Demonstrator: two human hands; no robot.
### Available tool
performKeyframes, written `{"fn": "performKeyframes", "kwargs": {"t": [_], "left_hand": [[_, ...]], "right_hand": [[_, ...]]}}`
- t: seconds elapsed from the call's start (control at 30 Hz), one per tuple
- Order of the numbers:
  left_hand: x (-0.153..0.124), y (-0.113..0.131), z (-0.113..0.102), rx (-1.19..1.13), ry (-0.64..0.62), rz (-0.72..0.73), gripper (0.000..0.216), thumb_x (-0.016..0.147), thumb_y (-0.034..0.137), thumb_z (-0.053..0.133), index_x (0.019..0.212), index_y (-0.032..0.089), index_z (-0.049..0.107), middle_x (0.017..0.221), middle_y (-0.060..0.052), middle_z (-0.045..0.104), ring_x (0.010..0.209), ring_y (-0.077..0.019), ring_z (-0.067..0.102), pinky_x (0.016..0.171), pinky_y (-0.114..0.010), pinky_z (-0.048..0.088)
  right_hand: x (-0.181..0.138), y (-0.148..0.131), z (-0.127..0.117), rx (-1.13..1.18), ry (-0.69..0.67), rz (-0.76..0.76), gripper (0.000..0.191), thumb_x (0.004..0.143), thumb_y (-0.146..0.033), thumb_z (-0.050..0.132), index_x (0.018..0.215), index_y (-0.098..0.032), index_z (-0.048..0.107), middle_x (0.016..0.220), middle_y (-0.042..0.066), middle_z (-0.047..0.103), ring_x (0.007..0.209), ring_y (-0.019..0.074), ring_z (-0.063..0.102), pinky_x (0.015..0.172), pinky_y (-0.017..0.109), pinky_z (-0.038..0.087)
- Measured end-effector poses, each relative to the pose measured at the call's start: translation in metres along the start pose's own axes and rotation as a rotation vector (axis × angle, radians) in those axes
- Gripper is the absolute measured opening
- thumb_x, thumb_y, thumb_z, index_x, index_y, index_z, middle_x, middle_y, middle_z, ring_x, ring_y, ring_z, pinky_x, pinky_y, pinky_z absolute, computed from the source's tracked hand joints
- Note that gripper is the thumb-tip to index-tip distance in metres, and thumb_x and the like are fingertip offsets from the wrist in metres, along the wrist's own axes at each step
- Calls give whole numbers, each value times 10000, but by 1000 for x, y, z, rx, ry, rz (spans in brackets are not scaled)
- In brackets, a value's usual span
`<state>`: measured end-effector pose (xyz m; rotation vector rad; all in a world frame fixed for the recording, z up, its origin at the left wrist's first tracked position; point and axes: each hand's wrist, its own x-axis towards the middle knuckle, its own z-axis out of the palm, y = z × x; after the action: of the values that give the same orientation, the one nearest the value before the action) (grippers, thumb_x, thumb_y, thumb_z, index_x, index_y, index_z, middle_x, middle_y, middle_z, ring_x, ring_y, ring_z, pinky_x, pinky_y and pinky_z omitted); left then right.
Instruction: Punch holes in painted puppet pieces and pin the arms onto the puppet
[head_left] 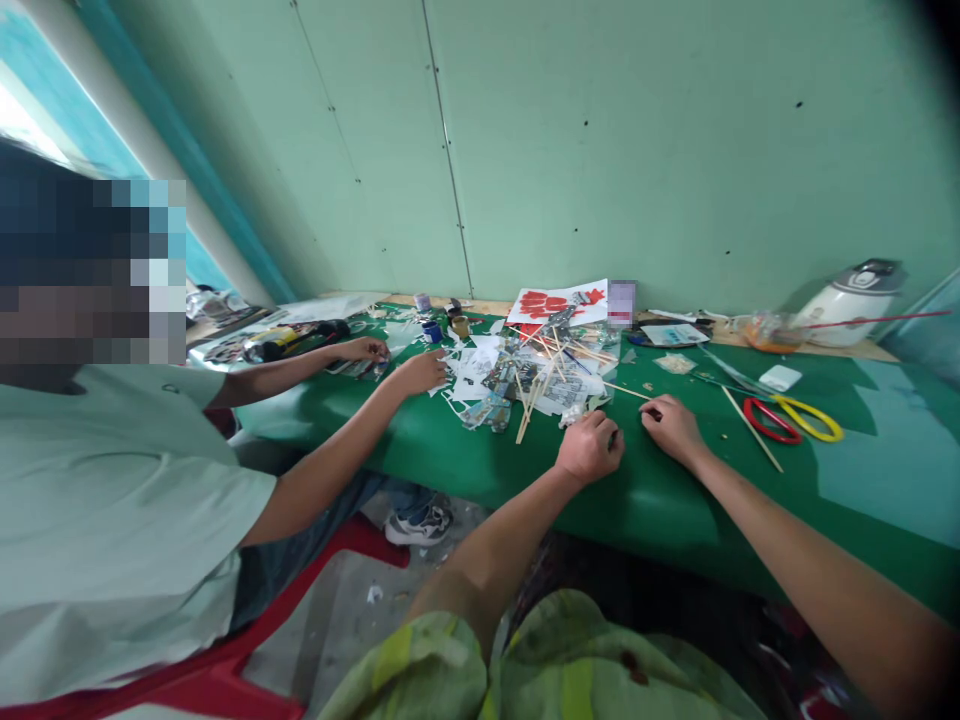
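My left hand (591, 447) is curled closed at the front of the green table, and what lies inside its fingers, if anything, is hidden. A small whitish bundle (574, 414) shows just behind its knuckles. To the right, my right hand (673, 428) pinches the near end of a thin wooden stick (626, 390), which points left toward a heap. That heap holds several loose wooden sticks (529, 408), cut paper scraps (480, 362) and shiny plastic pieces (487, 412).
A co-worker (112, 480) sits at left, both hands over the table (750, 520). Scissors (806, 418) with red and yellow handles lie at right beside another stick (754, 430). A kettle (851, 300), small paint jars (432, 331) and a red-printed sheet (559, 302) stand toward the wall.
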<state>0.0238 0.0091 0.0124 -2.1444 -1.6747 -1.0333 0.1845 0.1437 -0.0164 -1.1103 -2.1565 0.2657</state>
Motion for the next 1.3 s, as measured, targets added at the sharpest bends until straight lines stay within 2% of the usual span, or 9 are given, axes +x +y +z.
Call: {"fn": "performKeyframes", "kwargs": {"t": [0.47, 0.67, 0.73, 0.8, 0.9, 1.0, 1.13, 1.3], "left_hand": [[-1, 2, -11, -98, 19, -41, 136, 858, 257, 511, 782, 178, 591, 786, -59, 598, 751, -160, 590, 690, -273, 486], [-6, -3, -34, -202, 76, -186, 106, 855, 182, 497, 816, 191, 595, 786, -37, 605, 692, -127, 561, 678, -244, 472], [-4, -15, -48, -142, 64, -313, 115, 866, 188, 498, 862, 194, 613, 820, -32, 624, 696, -116, 561, 701, -234, 471], [1, -34, -64, 20, 47, -536, 129, 876, 199, 501, 891, 204, 629, 864, -21, 648, 766, -116, 583, 747, -221, 462], [9, -72, -90, 144, 77, -723, 196, 898, 195, 442, 918, 174, 635, 979, -75, 664, 877, -168, 599, 792, -274, 447], [15, -108, -107, 246, 42, -881, 189, 872, 256, 479, 889, 181, 652, 991, -109, 683, 975, -248, 603, 811, -330, 436], [22, -134, -106, 301, -83, -979, 282, 784, 429, 614, 903, 182, 676, 999, -148, 704, 1094, -316, 576, 865, -361, 422], [24, -137, -89, 341, -149, -1045, 430, 726, 486, 677, 989, 146, 676, 1168, -201, 646, 1154, -354, 545, 878, -388, 428]], "right_hand": [[0, 1, -2, 27, -1, -11, 211, 764, -240, 478, 782, -164, 674, 883, 107, 641, 846, 236, 584, 812, 362, 461], [0, 2, 1, 25, 22, 18, 189, 752, -217, 492, 779, -171, 673, 878, 101, 647, 795, 222, 586, 793, 356, 465], [1, 2, 0, 31, 29, 19, 191, 748, -211, 491, 776, -170, 675, 877, 102, 648, 799, 224, 587, 795, 357, 467], [1, 1, 0, 41, 28, 18, 200, 751, -212, 484, 776, -171, 678, 882, 101, 649, 815, 227, 588, 802, 360, 468], [0, -1, -2, 56, 17, 30, 202, 752, -217, 480, 767, -179, 678, 876, 96, 649, 821, 228, 587, 799, 365, 469], [1, -4, -4, 63, 6, 41, 189, 739, -212, 486, 755, -182, 672, 860, 91, 647, 804, 225, 586, 792, 368, 469], [0, -4, -4, 54, 12, 40, 187, 737, -210, 486, 758, -177, 669, 862, 94, 644, 829, 233, 591, 798, 372, 470], [0, -3, -3, 48, 9, 35, 176, 745, -218, 492, 765, -184, 664, 874, 92, 643, 847, 233, 595, 804, 369, 473]]}}
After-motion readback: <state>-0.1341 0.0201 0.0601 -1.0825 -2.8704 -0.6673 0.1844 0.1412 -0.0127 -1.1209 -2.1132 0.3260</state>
